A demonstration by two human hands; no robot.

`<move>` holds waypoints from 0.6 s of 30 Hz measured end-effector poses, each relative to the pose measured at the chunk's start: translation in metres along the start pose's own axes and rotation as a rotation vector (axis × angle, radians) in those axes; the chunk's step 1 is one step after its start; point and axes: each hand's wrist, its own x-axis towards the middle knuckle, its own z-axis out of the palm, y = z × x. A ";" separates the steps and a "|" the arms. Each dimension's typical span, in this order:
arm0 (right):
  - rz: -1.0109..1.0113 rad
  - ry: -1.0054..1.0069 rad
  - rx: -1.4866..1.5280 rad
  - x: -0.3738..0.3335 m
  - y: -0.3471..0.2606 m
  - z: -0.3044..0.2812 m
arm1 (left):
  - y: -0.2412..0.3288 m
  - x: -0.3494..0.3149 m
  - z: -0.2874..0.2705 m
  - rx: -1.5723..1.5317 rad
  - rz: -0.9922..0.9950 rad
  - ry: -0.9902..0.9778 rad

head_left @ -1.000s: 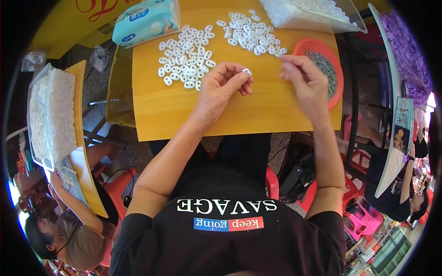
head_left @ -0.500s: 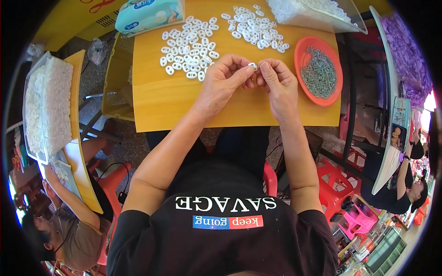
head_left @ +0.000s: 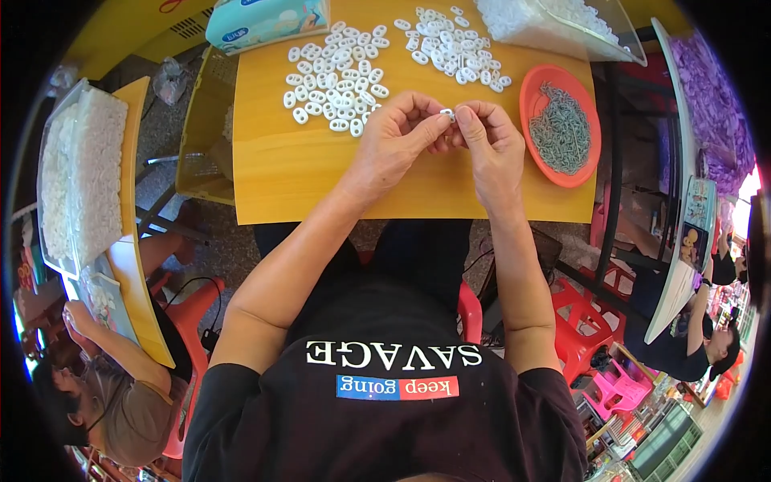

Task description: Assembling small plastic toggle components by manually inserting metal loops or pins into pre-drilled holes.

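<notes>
Over the front part of the yellow table (head_left: 289, 177), my two hands meet fingertip to fingertip. My left hand (head_left: 389, 140) pinches a small white oval plastic piece (head_left: 446, 113) between thumb and fingers. Closed in a pinch right against that piece is my right hand (head_left: 492, 149); whatever lies between its fingertips is hidden. A spread of white two-holed oval pieces (head_left: 343, 101) lies beyond my left hand. Farther back and to the right is a second group of similar white pieces (head_left: 450, 52). Small grey metal parts (head_left: 560, 132) fill a red oval dish (head_left: 530, 165) beside my right hand.
A clear bin (head_left: 618, 48) of white parts stands at the table's back right, a teal tissue pack (head_left: 269, 24) at back left. Another clear bin (head_left: 100, 161) sits on the left table, where a person (head_left: 128, 402) sits. Red stools (head_left: 578, 321) stand at right.
The view has shifted slightly, so the tabletop things appear a little farther right. The white piece between my fingertips has turned a little; both hands keep their pinch.
</notes>
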 end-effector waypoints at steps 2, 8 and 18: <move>-0.080 0.056 -0.121 -0.001 -0.002 0.005 | -0.001 0.000 -0.001 0.000 0.001 0.006; -0.208 0.106 -0.286 -0.004 -0.002 0.011 | -0.004 0.000 -0.001 0.011 -0.007 0.029; -0.058 0.072 -0.162 -0.002 -0.001 0.001 | -0.004 0.002 -0.001 0.046 0.003 0.013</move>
